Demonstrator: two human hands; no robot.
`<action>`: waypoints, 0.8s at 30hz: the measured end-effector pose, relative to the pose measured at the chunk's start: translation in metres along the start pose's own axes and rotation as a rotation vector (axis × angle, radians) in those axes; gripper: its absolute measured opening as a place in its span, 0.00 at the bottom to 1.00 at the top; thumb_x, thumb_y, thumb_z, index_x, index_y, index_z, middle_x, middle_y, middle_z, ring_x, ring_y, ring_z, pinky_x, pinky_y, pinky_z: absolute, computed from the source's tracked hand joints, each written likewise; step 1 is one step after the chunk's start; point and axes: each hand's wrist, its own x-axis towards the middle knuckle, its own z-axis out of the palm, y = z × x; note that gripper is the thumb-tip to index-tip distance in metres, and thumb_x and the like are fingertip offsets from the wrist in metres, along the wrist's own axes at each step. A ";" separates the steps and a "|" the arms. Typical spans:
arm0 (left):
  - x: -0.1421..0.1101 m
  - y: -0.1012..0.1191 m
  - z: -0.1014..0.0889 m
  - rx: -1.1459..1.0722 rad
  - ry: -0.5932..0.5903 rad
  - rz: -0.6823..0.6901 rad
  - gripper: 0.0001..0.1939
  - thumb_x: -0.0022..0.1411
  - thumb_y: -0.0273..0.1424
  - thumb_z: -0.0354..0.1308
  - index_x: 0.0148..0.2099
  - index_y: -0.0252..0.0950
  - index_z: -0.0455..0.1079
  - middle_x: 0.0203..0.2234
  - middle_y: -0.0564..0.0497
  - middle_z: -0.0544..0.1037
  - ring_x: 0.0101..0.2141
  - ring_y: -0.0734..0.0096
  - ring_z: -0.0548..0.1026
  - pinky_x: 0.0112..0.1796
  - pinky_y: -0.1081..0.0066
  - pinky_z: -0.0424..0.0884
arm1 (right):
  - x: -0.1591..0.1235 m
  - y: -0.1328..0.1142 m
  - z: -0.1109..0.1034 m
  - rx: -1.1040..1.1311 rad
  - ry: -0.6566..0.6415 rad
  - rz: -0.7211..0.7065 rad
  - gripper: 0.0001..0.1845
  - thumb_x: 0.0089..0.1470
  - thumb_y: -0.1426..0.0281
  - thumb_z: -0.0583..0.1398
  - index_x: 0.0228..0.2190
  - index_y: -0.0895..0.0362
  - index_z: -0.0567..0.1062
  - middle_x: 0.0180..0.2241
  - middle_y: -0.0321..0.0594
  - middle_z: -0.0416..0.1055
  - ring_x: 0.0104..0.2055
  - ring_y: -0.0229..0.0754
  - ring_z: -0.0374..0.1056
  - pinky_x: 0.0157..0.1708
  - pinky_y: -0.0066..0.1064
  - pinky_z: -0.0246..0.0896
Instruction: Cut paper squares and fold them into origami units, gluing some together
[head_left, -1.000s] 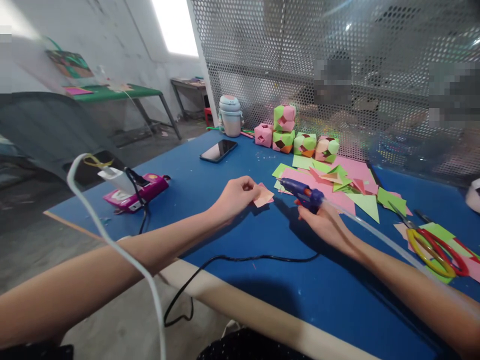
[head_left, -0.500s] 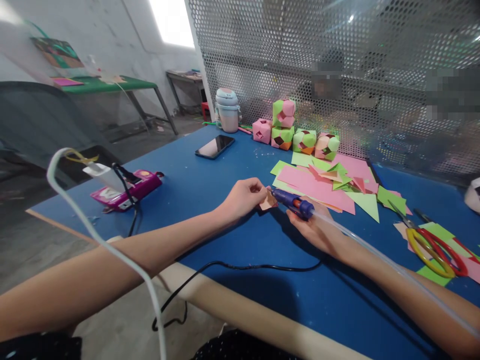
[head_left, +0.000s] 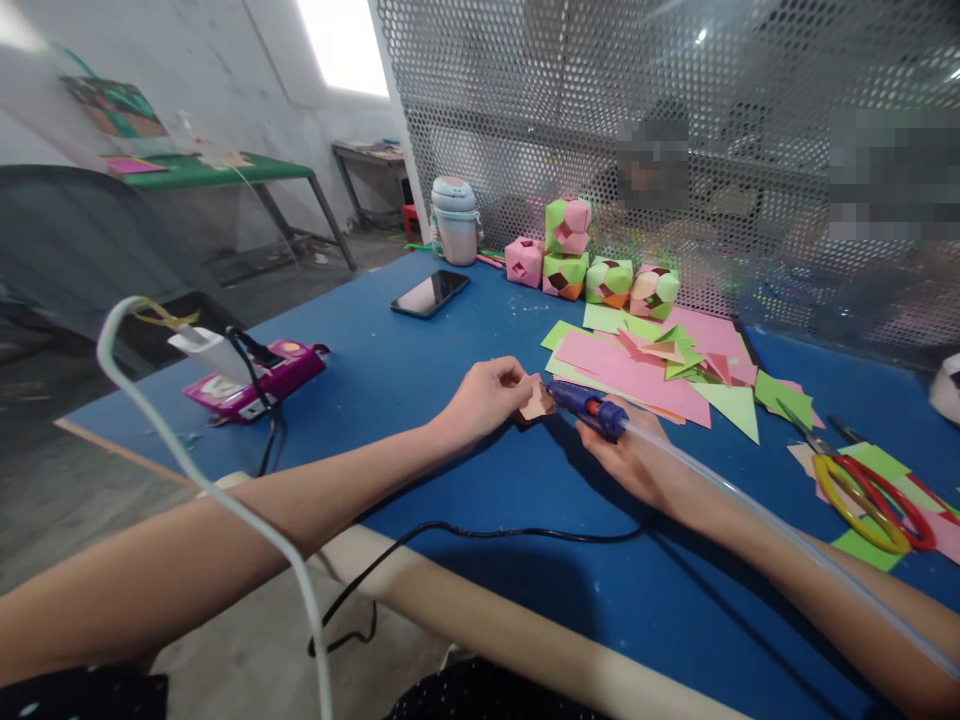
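Note:
Between the thumb and fingers of my left hand (head_left: 487,400) is a small folded piece of peach paper (head_left: 537,402), held just over the blue table. My right hand (head_left: 637,450) is wrapped round a purple-blue hot glue gun (head_left: 589,408), whose nozzle points left at the edge of the folded paper. Whether the tip touches the paper I cannot tell. A long clear glue stick (head_left: 712,480) runs out of the gun's back along my right forearm. The gun's black cord (head_left: 510,533) crosses the table below my hands.
Several folded paper cubes (head_left: 566,272) stand by the perforated metal panel (head_left: 510,110). Pink and green paper sheets (head_left: 630,370) lie in front. Two pairs of scissors (head_left: 862,500) rest at right. A phone (head_left: 431,293), a bottle (head_left: 455,225) and a purple power strip (head_left: 262,385) are at left.
The folded paper has turned slightly in my left fingers, showing more of its face. The glue gun has shifted a little to the right and down.

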 end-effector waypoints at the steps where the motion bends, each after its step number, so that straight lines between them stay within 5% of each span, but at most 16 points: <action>1: 0.000 0.000 0.000 -0.019 -0.016 -0.009 0.14 0.57 0.39 0.58 0.27 0.34 0.65 0.17 0.55 0.70 0.18 0.76 0.69 0.20 0.77 0.62 | 0.000 0.000 0.000 -0.001 0.009 -0.001 0.09 0.55 0.63 0.55 0.37 0.54 0.70 0.31 0.41 0.74 0.32 0.43 0.69 0.32 0.34 0.61; 24: 0.003 -0.004 -0.002 0.144 0.020 0.110 0.14 0.58 0.38 0.57 0.25 0.34 0.65 0.19 0.55 0.68 0.21 0.77 0.64 0.24 0.76 0.59 | 0.001 -0.002 -0.005 -0.071 -0.011 -0.020 0.08 0.54 0.64 0.56 0.32 0.55 0.70 0.29 0.41 0.73 0.31 0.42 0.68 0.33 0.33 0.60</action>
